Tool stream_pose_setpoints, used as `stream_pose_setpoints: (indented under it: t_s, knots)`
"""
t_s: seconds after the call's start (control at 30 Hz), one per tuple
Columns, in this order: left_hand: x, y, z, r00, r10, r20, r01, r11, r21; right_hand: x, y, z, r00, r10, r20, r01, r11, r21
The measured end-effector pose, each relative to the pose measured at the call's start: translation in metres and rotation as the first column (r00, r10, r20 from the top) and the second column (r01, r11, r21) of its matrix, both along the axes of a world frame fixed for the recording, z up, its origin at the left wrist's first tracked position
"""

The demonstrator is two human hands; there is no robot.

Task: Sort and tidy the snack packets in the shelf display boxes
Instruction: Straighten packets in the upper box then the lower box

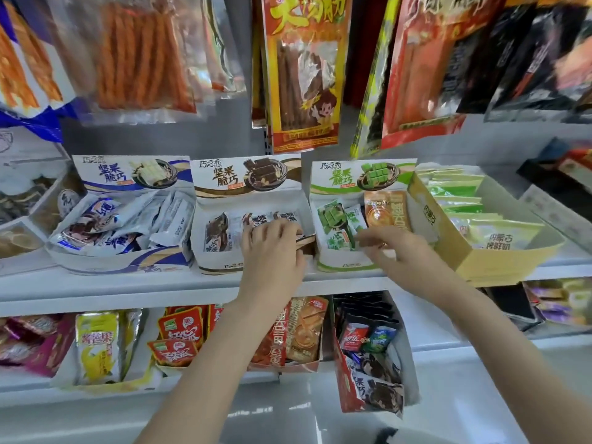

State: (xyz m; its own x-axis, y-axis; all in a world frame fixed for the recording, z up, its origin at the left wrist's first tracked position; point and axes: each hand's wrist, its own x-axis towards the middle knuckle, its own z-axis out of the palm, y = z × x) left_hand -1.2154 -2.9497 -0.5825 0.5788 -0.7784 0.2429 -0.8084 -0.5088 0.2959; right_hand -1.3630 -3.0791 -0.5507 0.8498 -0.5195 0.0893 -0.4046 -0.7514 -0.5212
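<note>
Head view: left hand (272, 248) reaches into brown display box (224, 264) on shelf (128, 283), fingers curled round brown packet edge (306, 240) at box's right wall. Right hand (394, 248) extends over green display box (336, 264), fingers straight, blurred, touching green packets (333, 219); grip cannot tell. Orange packet (384, 209) stands in green box.
</note>
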Motion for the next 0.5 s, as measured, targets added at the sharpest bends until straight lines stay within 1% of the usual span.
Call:
stream_pose_setpoints:
  t_s: [0.03, 0.07, 0.1, 0.13, 0.17, 0.2, 0.27, 0.37, 0.47, 0.5]
  knots:
    - [-0.002, -0.005, 0.002, 1.000, -0.021, 0.003, 0.021, 0.999, -0.028, 0.002, -0.011, 0.009, 0.998, -0.060, 0.029, 0.061, 0.998, -0.021]
    - [-0.007, -0.010, 0.005, 0.998, -0.064, -0.002, 0.064, 0.997, -0.044, 0.007, -0.027, 0.015, 0.992, -0.126, 0.006, 0.126, 0.987, -0.096]
    - [-0.012, -0.016, 0.007, 0.992, -0.126, -0.021, 0.125, 0.991, -0.045, 0.013, -0.042, 0.020, 0.981, -0.182, -0.064, 0.167, 0.967, -0.193]
    - [-0.017, -0.021, 0.009, 0.980, -0.192, -0.053, 0.190, 0.981, -0.031, 0.021, -0.056, 0.022, 0.963, -0.210, -0.171, 0.157, 0.947, -0.281]
    - [-0.021, -0.026, 0.009, 0.965, -0.248, -0.082, 0.249, 0.968, 0.002, 0.029, -0.067, 0.018, 0.936, -0.211, -0.282, 0.113, 0.939, -0.326]
    - [-0.024, -0.030, 0.008, 0.953, -0.287, -0.092, 0.292, 0.955, 0.043, 0.035, -0.075, 0.012, 0.905, -0.196, -0.377, 0.060, 0.938, -0.342]
    - [-0.025, -0.032, 0.001, 0.949, -0.312, -0.052, 0.315, 0.945, 0.090, 0.045, -0.087, 0.001, 0.845, -0.180, -0.503, 0.032, 0.957, -0.289]
    - [-0.023, -0.028, -0.003, 0.956, -0.292, -0.025, 0.293, 0.954, 0.068, 0.050, -0.097, 0.000, 0.756, -0.153, -0.636, -0.004, 0.971, -0.238]
    - [-0.024, -0.027, -0.003, 0.950, -0.311, -0.017, 0.311, 0.949, 0.058, 0.053, -0.097, 0.008, 0.593, -0.174, -0.786, -0.089, 0.956, -0.279]
    - [-0.024, -0.027, -0.003, 0.950, -0.312, -0.018, 0.312, 0.948, 0.055, 0.056, -0.096, 0.008, 0.567, -0.192, -0.801, -0.104, 0.948, -0.301]
